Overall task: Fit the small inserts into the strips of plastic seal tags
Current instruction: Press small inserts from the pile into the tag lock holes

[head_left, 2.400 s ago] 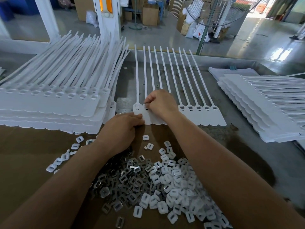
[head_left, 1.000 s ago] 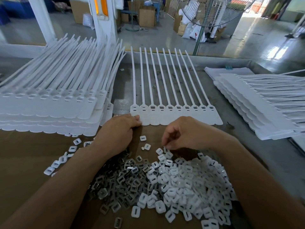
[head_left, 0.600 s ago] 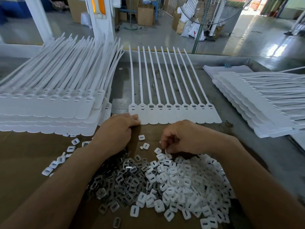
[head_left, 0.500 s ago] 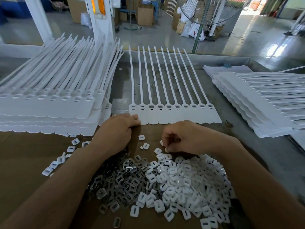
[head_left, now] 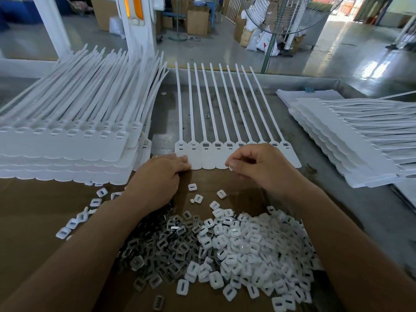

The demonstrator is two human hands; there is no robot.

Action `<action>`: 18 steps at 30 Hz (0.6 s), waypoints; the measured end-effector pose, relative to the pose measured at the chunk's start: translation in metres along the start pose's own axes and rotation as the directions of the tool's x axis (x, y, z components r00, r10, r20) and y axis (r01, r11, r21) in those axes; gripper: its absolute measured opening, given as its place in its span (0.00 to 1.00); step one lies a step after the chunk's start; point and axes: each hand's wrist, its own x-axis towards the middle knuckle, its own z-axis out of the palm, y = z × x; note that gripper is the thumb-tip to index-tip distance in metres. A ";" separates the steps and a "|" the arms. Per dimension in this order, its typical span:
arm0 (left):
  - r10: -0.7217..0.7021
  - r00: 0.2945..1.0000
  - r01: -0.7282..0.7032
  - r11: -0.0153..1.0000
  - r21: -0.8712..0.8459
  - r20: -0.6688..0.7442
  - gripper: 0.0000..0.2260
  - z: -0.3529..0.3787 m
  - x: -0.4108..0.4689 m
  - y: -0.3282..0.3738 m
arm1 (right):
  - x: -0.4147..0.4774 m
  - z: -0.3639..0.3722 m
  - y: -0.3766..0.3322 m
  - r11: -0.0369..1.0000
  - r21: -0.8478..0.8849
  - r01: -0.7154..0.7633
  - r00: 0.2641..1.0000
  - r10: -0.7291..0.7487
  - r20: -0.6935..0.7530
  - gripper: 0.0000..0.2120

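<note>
Nearest the viewer, on brown cardboard (head_left: 33,212), lies a heap of white inserts (head_left: 252,251), with darker grey inserts (head_left: 162,246) at its left, partly under the left forearm. Both forearms reach forward past the heap. Left hand (head_left: 157,179): palm down, fingers nearly straight, tips pressing the near left corner of the strip of seal tags (head_left: 209,156). Right hand (head_left: 261,165): over the strip's near edge, fingers curled, thumb and forefinger pinching a single insert (head_left: 231,168). The strip lies flat on the grey table (head_left: 382,212), tails pointing away. Flanking it are the left stack (head_left: 67,140) and the right stack (head_left: 351,140) of strips. Beyond the table stands a fan (head_left: 281,16).
</note>
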 end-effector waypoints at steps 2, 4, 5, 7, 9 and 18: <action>-0.004 1.000 0.004 1.000 -0.005 -0.005 0.20 0.000 -0.002 -0.001 | 0.003 0.001 0.000 1.000 -0.006 -0.017 0.999 0.017 -0.036 0.04; 0.000 1.000 0.000 1.000 0.003 -0.006 0.20 -0.001 -0.003 -0.001 | 0.009 0.003 0.000 0.999 -0.018 -0.035 0.997 0.034 -0.063 0.06; 0.003 1.000 -0.003 1.000 0.004 -0.007 0.20 -0.002 -0.003 -0.001 | 0.013 0.005 -0.001 0.999 -0.027 -0.042 0.997 0.040 -0.072 0.07; 0.004 1.000 -0.004 1.000 -0.006 -0.009 0.21 -0.002 -0.002 0.000 | 0.023 0.006 -0.004 0.998 -0.029 -0.059 0.996 0.057 -0.071 0.08; 0.006 1.000 -0.007 1.000 -0.015 -0.011 0.21 -0.002 -0.002 0.000 | 0.034 0.007 -0.007 0.997 -0.013 -0.071 0.995 0.070 -0.067 0.06; 0.030 0.997 -0.033 0.999 -0.041 -0.068 0.19 0.000 -0.004 -0.002 | 0.078 0.023 -0.010 0.988 -0.145 -0.055 0.991 0.036 -0.130 0.06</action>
